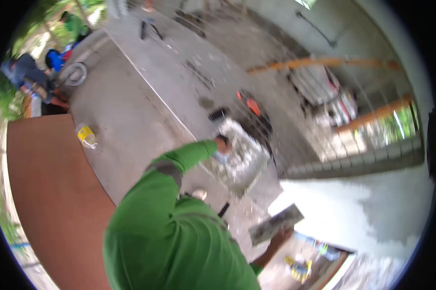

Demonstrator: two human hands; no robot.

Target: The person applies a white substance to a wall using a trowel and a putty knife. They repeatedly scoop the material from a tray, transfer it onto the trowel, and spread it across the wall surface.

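My left hand (224, 145) reaches out in a green sleeve over a pale trough of wet mortar (247, 162). Its fingers look closed around something pale, too blurred to name. At the lower right, my right hand (281, 237) grips a flat rectangular plastering trowel (276, 224) with grey smears across its face. That trowel is held apart from the trough, near a partly coated white wall (334, 208).
A brown board (54, 183) lies at the left, with a yellow-labelled bottle (86, 136) beside it. Beyond the trough are an orange-and-black tool (251, 104), sacks (319, 87) and timber (324, 63). Two other people, one bending (32, 77), are at the upper left.
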